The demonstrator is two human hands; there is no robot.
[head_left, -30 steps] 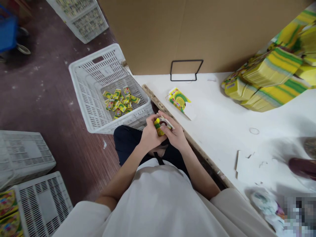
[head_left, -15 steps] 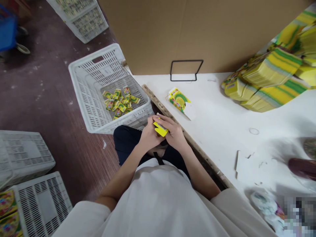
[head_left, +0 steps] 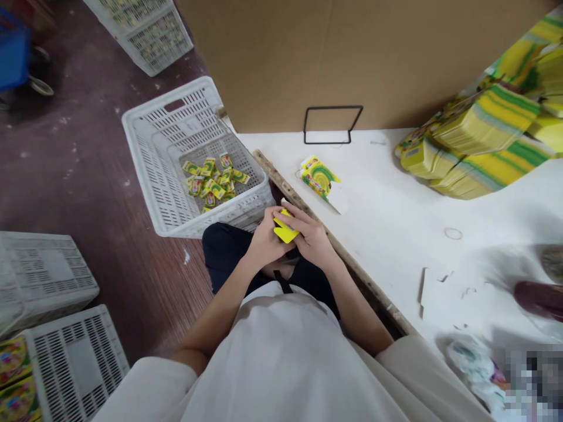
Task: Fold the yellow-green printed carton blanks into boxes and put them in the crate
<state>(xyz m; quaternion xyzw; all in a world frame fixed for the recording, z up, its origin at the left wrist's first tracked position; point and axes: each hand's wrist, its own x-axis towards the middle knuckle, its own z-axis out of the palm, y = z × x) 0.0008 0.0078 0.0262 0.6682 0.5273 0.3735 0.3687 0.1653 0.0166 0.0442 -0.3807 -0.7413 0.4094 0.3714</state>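
Observation:
A small yellow carton [head_left: 287,232] with an unfolded end flap sits between my hands, above my lap by the table edge. My left hand [head_left: 266,237] wraps its left side, and my right hand [head_left: 311,235] has its fingers laid across the top and right. Most of the carton's body is hidden behind the fingers. Ahead and to the left, a white plastic crate [head_left: 160,202] holds several small yellow and green boxes [head_left: 215,189]. A flat printed carton [head_left: 320,179] lies on the white table just beyond my right hand.
Stacks of flat yellow cartons [head_left: 488,140] stand at the table's back right. A black wire frame [head_left: 328,142] leans by the cardboard wall [head_left: 352,64]. White crates [head_left: 79,357] stand on the floor at left. A rubber band [head_left: 453,233] and torn white card [head_left: 453,296] lie on the table.
My fingers have shifted slightly on the carton, and its yellow flap is tilted a little differently. Both hands stay in nearly the same place; nothing else has visibly moved.

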